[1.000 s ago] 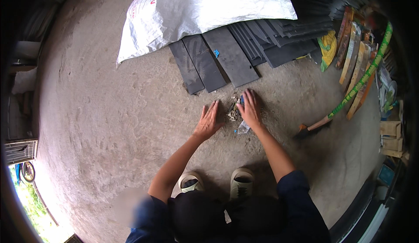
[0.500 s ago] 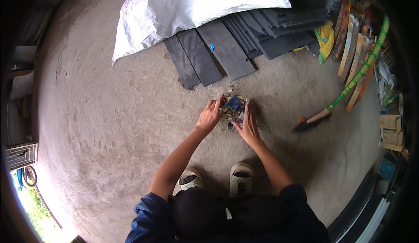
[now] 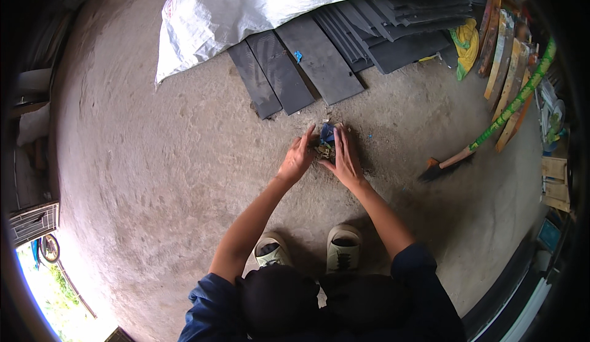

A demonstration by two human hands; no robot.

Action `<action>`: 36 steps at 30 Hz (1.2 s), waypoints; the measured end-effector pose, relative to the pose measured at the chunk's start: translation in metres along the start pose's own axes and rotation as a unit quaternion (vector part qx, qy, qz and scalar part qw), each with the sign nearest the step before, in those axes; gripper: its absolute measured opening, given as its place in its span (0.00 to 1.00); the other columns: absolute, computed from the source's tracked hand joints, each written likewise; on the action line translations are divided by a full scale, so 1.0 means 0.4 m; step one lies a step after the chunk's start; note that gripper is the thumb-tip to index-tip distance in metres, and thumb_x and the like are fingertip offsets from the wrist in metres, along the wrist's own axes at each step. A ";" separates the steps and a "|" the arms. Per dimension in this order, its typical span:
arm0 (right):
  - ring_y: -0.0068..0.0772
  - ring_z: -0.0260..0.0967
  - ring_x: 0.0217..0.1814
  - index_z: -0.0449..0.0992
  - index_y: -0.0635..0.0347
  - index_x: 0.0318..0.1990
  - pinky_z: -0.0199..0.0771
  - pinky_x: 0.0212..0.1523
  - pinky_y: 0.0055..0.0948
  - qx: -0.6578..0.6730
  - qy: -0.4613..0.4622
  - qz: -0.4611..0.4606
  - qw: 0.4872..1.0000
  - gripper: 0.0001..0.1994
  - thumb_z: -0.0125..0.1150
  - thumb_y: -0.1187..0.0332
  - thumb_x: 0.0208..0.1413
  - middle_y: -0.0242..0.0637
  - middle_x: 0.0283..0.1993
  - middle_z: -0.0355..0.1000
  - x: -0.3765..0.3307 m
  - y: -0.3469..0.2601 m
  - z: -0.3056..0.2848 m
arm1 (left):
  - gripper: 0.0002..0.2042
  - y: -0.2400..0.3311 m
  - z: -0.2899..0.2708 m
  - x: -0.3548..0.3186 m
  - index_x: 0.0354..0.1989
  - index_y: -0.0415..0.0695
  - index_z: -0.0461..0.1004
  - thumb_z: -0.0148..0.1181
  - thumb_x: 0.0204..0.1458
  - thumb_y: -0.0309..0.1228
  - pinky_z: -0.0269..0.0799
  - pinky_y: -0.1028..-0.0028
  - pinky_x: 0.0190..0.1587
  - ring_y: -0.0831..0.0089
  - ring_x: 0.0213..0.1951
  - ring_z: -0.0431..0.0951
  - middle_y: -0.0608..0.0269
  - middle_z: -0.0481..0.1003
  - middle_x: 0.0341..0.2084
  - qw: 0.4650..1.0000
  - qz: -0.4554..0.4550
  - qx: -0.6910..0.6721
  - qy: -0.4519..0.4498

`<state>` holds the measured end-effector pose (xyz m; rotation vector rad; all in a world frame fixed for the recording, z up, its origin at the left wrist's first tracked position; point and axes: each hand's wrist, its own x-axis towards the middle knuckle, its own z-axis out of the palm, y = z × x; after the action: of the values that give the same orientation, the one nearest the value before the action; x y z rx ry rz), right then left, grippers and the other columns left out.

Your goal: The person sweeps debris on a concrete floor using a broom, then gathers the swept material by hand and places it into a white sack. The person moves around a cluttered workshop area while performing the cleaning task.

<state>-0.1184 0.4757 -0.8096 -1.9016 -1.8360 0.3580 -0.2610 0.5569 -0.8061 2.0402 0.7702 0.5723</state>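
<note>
A small heap of litter (image 3: pixel 324 152), made up of dry bits and scraps, lies on the concrete floor between my hands. A dark blue scrap (image 3: pixel 327 133) stands out at its far end. My left hand (image 3: pixel 297 159) cups the heap's left side, fingers stretched forward and the thumb side inward. Against the right side rests my right hand (image 3: pixel 346 160), its fingers long and straight and its thumb apart, reaching toward the left hand. The palms face each other with the litter between them. My fingers partly hide the heap.
Dark grey boards (image 3: pixel 319 65) lie just beyond the heap, partly under a white woven sack (image 3: pixel 233 16). At right, a broom with a green patterned handle (image 3: pixel 513 111) leans by wooden slats (image 3: pixel 510 81) and a yellow cloth (image 3: pixel 467 47). My shoes (image 3: pixel 343 248) are close behind my hands.
My right hand has moved left toward my left hand, narrowing the gap and pushing the litter together. The whole view has shifted slightly.
</note>
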 end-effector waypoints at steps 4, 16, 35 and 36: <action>0.47 0.42 0.57 0.45 0.63 0.54 0.48 0.54 0.40 -0.018 0.003 -0.036 0.999 0.40 0.61 0.61 0.33 0.47 0.55 0.44 0.041 -0.015 0.001 | 0.32 0.001 0.020 -0.005 0.54 0.44 0.44 0.50 0.38 0.17 0.68 0.71 0.37 0.63 0.37 0.70 0.53 0.65 0.39 0.992 -0.077 -0.096 0.035; 0.35 0.54 0.46 0.67 0.59 0.34 0.62 0.43 0.30 -0.032 0.044 -0.136 0.989 0.13 0.58 0.70 0.37 0.37 0.41 0.58 0.059 0.029 0.073 | 0.19 -0.025 -0.033 -0.027 0.47 0.40 0.56 0.46 0.43 0.22 0.65 0.71 0.33 0.65 0.30 0.69 0.57 0.69 0.26 0.973 -0.124 -0.031 0.193; 0.41 0.60 0.36 0.66 0.59 0.33 0.60 0.37 0.33 0.143 0.078 0.136 0.977 0.09 0.54 0.75 0.41 0.40 0.32 0.63 -0.076 0.068 -0.056 | 0.14 -0.020 0.001 0.065 0.35 0.45 0.65 0.55 0.37 0.31 0.59 0.69 0.38 0.65 0.36 0.64 0.63 0.65 0.29 0.980 -0.040 0.177 0.078; 0.42 0.59 0.38 0.66 0.60 0.34 0.58 0.39 0.35 0.156 0.066 0.165 0.972 0.10 0.54 0.75 0.41 0.41 0.33 0.63 -0.101 0.066 -0.048 | 0.15 -0.007 0.011 0.081 0.36 0.45 0.65 0.56 0.37 0.33 0.58 0.68 0.39 0.66 0.37 0.64 0.62 0.65 0.30 0.978 -0.040 0.196 0.065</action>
<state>-0.0889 0.4331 -0.8115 -1.9487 -1.2883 0.5781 -0.2362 0.5784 -0.8072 2.3319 1.1092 0.5435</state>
